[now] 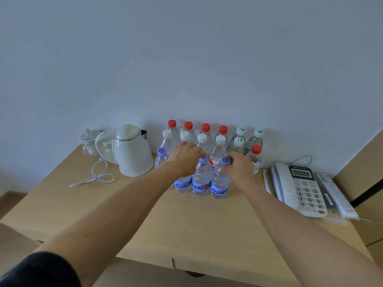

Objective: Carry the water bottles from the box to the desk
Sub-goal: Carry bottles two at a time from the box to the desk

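Risk: purple-cap bottles (202, 179) are standing packed tight w/ the rows behind, so a careless release or knock could be tipping neighbours like dominoes. Left hand (183, 158) is curling over the tops of two purple-cap bottles, gripping them. Right hand (238, 167) is pinching the neck of the rightmost one (220, 183). All are sitting on the tabletop (186, 220), beside the kettle (132, 151) & phone (298, 189). No box in view.
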Motion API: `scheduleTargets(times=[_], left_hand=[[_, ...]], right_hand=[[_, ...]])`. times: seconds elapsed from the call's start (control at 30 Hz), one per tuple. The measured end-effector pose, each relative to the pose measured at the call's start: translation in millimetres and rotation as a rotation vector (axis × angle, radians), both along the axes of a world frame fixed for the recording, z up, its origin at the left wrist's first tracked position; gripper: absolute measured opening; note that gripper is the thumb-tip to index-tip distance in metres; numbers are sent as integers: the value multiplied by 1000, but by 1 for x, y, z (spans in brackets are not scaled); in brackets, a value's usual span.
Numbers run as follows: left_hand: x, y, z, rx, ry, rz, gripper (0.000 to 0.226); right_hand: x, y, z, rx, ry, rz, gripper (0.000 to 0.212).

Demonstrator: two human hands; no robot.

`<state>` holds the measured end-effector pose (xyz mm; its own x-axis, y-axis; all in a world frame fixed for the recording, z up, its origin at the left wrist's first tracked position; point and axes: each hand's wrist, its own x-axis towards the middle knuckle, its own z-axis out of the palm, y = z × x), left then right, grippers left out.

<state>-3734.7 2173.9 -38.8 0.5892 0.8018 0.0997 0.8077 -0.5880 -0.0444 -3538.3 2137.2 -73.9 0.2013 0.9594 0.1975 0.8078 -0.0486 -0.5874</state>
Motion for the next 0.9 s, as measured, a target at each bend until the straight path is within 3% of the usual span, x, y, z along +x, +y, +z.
scheduleTargets(times=[0.73,0.9], left_hand=[[-1,-1,-3,-56,-56,56,60],[-3,0,-1,-108,-42,91,57]], right_hand=[[0,-5,15,-111,-134,43,18],[8,-6,26,-131,-97,89,31]])
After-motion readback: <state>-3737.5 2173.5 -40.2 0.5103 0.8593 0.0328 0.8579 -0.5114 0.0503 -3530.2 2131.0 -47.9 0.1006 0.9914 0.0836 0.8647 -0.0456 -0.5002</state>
